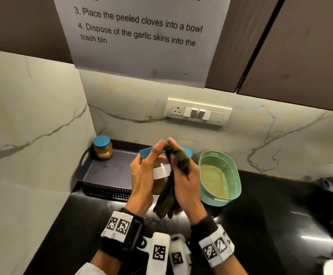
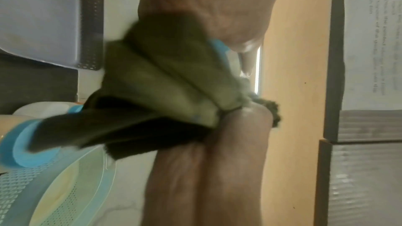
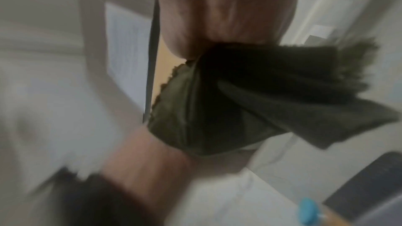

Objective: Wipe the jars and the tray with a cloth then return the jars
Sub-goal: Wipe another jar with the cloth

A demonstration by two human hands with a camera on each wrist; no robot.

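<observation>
Above the right end of the dark tray, my left hand grips a glass jar with a white label and a blue lid. My right hand holds a dark green cloth against the jar's right side and lid, with the cloth's tail hanging below. The cloth covers most of the jar in the left wrist view. The right wrist view is blurred and shows the bunched cloth in my fingers. A second blue-lidded jar stands in the tray's far left corner.
A teal perforated basket sits on the black counter just right of my hands. Behind my right hand, the blue lid of another jar shows next to the basket. Marble walls close in on the left and behind, and metal items lie at the far right.
</observation>
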